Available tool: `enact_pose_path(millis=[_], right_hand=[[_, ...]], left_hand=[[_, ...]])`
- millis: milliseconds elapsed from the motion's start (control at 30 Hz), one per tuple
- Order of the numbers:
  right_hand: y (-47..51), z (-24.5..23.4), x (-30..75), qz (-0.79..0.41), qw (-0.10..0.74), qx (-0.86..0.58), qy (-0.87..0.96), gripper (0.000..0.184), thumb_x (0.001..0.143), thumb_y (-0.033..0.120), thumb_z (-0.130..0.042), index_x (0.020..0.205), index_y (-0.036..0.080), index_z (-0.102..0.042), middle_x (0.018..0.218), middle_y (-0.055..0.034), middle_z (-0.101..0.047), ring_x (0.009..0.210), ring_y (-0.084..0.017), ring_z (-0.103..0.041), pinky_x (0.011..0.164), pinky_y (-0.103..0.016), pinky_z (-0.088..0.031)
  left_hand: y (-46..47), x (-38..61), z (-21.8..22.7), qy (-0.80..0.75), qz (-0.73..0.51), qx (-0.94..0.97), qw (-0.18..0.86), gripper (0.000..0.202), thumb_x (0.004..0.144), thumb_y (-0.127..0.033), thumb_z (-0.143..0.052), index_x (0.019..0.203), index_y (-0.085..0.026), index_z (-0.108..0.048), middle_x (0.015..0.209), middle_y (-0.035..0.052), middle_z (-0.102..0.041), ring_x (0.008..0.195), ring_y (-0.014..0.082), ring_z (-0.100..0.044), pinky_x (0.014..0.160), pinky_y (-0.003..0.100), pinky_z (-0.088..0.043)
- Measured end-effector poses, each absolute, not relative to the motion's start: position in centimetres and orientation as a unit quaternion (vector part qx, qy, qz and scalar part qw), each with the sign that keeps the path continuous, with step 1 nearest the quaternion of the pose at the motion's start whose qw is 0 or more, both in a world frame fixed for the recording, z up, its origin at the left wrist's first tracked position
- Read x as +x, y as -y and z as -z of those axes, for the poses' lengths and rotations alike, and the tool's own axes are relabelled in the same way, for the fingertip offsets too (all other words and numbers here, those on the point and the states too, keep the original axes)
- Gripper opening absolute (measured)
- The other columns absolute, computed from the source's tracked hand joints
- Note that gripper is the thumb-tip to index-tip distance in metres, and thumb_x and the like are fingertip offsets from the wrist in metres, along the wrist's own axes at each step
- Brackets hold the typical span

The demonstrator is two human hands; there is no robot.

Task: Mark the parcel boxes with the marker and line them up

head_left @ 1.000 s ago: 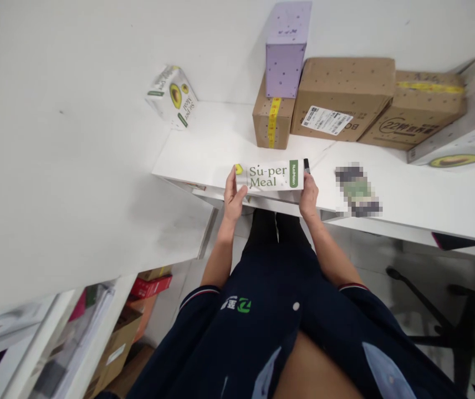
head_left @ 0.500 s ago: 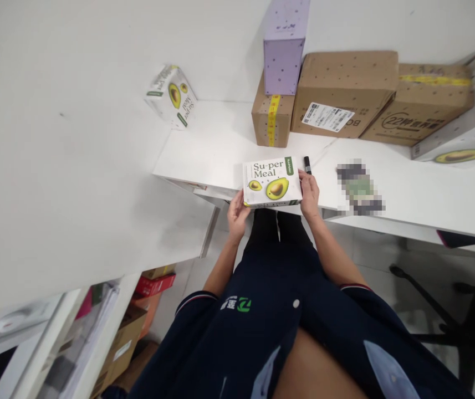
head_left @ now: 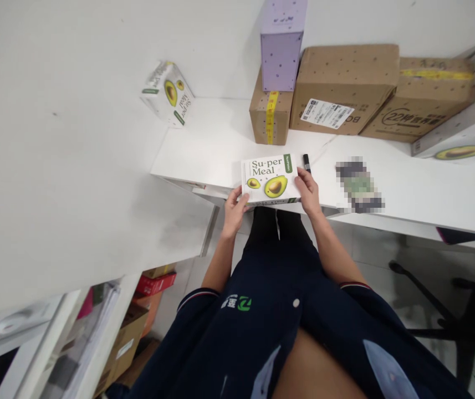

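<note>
A white "Su-per Meal" box (head_left: 262, 188) with avocado pictures is held flat at the front edge of the white desk (head_left: 216, 144). My left hand (head_left: 234, 209) grips its left end, thumb on the top face and fingers at the side and below. At the opposite end my right hand (head_left: 308, 191) is closed on the box, thumb over the top edge. A black marker (head_left: 306, 162) lies on the desk just beyond my right hand. To the right of it is a blurred-out flat object (head_left: 361, 185).
Against the wall stand a small carton (head_left: 271, 117) with a purple box (head_left: 281, 61) on it, a large carton (head_left: 345, 83) and another carton (head_left: 428, 105). A second Su-per Meal box (head_left: 169, 94) stands at the far left corner. An office chair (head_left: 449, 316) is at the lower right.
Both thumbs have moved further onto the top of the box, my left thumb now showing at its front left corner. The box stays nearly in place; the view has shifted slightly.
</note>
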State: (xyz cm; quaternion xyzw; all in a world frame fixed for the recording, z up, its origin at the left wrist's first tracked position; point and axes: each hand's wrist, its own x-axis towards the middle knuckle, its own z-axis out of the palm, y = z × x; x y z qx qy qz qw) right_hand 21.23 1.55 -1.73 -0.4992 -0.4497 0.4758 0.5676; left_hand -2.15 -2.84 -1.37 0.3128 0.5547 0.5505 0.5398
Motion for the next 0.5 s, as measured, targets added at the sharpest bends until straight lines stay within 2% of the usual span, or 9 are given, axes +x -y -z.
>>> enact_pose_path(millis=[100, 200, 300, 400, 500], right_hand=[[-1.8, 1.9, 21.6, -0.505, 0.570, -0.474, 0.442, 0.054, 0.077, 0.062, -0.073, 0.119, 0.028, -0.069, 0.126, -0.0041, -0.071, 0.121, -0.028, -0.064, 0.109, -0.049, -0.049], [-2.0, 2.5, 22.0, -0.519, 0.591, -0.439, 0.434, 0.048, 0.078, 0.057, -0.075, 0.118, 0.030, -0.069, 0.126, -0.0020, -0.071, 0.125, -0.027, -0.063, 0.114, -0.050, -0.045], [-2.2, 3.1, 22.3, -0.537, 0.611, -0.417, 0.406, 0.048, 0.076, 0.056, -0.076, 0.117, 0.031, -0.068, 0.129, -0.0012, -0.070, 0.127, -0.027, -0.061, 0.116, -0.051, -0.043], [-2.1, 3.1, 22.5, -0.560, 0.626, -0.394, 0.374, 0.051, 0.071, 0.057, -0.079, 0.113, 0.031, -0.068, 0.128, -0.0016, -0.070, 0.127, -0.028, -0.062, 0.115, -0.053, -0.043], [-1.8, 2.7, 22.5, -0.577, 0.634, -0.367, 0.360, 0.050, 0.069, 0.056, -0.082, 0.111, 0.032, -0.068, 0.126, -0.0007, -0.071, 0.126, -0.028, -0.062, 0.116, -0.054, -0.042]], left_hand=[[3.1, -2.4, 1.9, -0.532, -0.568, 0.337, 0.529, 0.060, 0.068, -0.052, -0.084, 0.118, -0.024, -0.064, 0.129, 0.0075, -0.066, 0.100, 0.0217, -0.070, 0.067, 0.026, -0.062], [3.5, -2.6, 2.3, -0.488, -0.595, 0.399, 0.499, 0.056, 0.074, -0.048, -0.082, 0.121, -0.025, -0.062, 0.130, 0.0082, -0.065, 0.106, 0.0218, -0.070, 0.084, 0.032, -0.062], [3.8, -2.8, 2.4, -0.447, -0.606, 0.470, 0.461, 0.053, 0.080, -0.045, -0.079, 0.125, -0.026, -0.060, 0.139, 0.0094, -0.060, 0.118, 0.0239, -0.066, 0.100, 0.039, -0.057], [4.0, -3.0, 2.1, -0.422, -0.602, 0.512, 0.445, 0.053, 0.082, -0.044, -0.078, 0.128, -0.028, -0.058, 0.148, 0.0112, -0.051, 0.123, 0.0261, -0.064, 0.103, 0.042, -0.056], [4.0, -3.2, 1.9, -0.402, -0.612, 0.535, 0.421, 0.052, 0.081, -0.042, -0.078, 0.128, -0.030, -0.059, 0.149, 0.0101, -0.049, 0.131, 0.0281, -0.059, 0.106, 0.044, -0.054]])
